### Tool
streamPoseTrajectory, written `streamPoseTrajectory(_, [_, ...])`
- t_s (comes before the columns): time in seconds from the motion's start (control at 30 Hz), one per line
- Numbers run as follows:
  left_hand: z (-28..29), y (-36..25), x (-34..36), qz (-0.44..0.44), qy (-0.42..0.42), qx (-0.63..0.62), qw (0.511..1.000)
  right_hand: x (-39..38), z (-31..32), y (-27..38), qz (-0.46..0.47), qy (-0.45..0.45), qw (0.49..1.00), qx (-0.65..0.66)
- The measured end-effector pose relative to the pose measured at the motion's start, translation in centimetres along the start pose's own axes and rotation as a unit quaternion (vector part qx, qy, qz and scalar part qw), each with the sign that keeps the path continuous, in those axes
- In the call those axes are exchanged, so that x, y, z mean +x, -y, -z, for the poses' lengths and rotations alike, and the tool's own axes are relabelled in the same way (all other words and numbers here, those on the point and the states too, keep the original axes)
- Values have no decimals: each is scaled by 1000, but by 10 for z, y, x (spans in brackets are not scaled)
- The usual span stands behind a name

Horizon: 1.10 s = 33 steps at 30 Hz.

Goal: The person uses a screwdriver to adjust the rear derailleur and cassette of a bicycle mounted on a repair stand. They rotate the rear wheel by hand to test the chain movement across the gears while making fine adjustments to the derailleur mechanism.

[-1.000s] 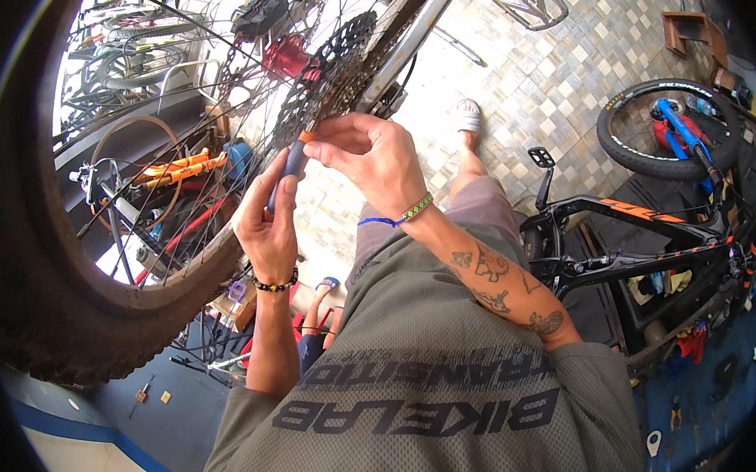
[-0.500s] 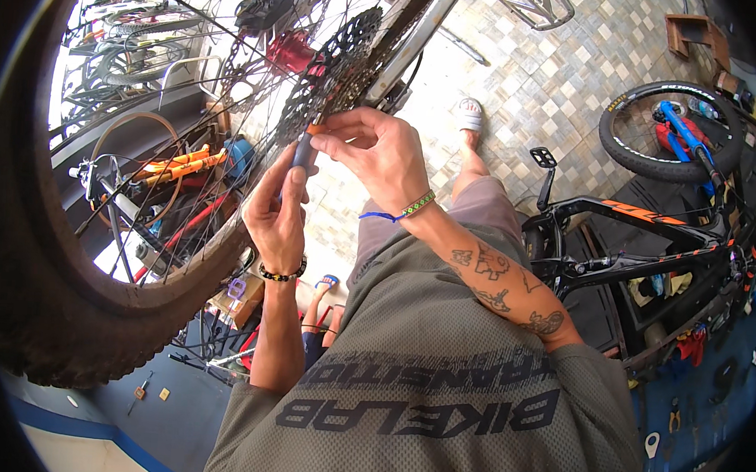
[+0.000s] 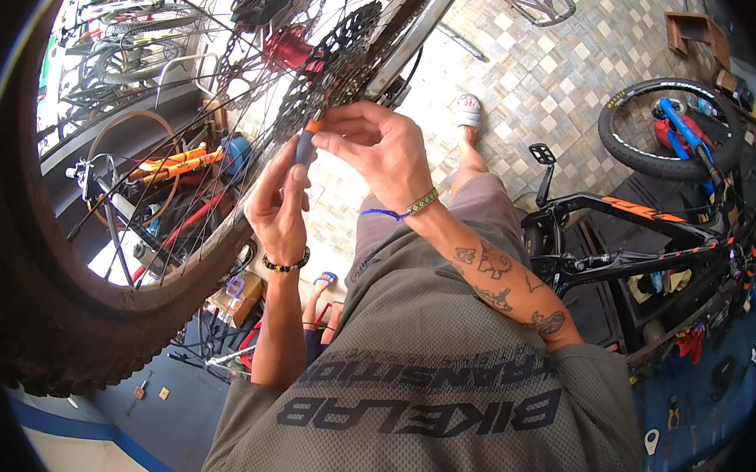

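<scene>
Blue-handled tool (image 3: 304, 148): pinched by both hands (image 3: 277, 221) (image 3: 389, 154), near cassette (image 3: 345, 40)
Floor (image 3: 570, 70): tiled, beige and grey
Left side: bicycles (image 3: 142, 66)
Right side: black frame (image 3: 579, 267)

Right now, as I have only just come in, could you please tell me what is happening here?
A person stands beside a bicycle wheel. The left hand holds a blue-and-orange tool, while the fingers of the right hand pinch near its orange end, close to the cassette. Whether the tool touches the cassette cannot be seen. Over to the right is a black bicycle frame.
</scene>
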<state>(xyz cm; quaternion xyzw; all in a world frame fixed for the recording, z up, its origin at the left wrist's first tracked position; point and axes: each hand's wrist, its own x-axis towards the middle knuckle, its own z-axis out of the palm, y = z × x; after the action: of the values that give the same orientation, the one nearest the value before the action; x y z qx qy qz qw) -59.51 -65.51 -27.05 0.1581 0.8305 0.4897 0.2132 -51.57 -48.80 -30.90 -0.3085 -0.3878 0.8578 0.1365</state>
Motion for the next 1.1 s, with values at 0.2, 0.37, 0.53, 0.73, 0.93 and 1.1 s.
streamPoseTrajectory(0.2, [4,-3,-5,14,-2,16,1000,1,0,-1,-19,29,999,-15])
streamPoseTrajectory(0.37, [0,-7,-1,25,5,15,1000,1,2,1,-21,15,999,-32])
streamPoseTrajectory(0.53, [4,-2,-2,15,-4,37,999,1,-3,-12,20,-17,1000,-14])
streamPoseTrajectory(0.73, [1,7,0,9,-8,27,1000,-1,0,-11,3,-41,998,-57])
streamPoseTrajectory(0.93, [9,12,0,24,6,-4,1000,-4,1,-10,2,-49,997,-53])
streamPoseTrajectory(1.1, [8,8,3,21,21,-8,1000,-2,-2,-21,51,-93,993,-47])
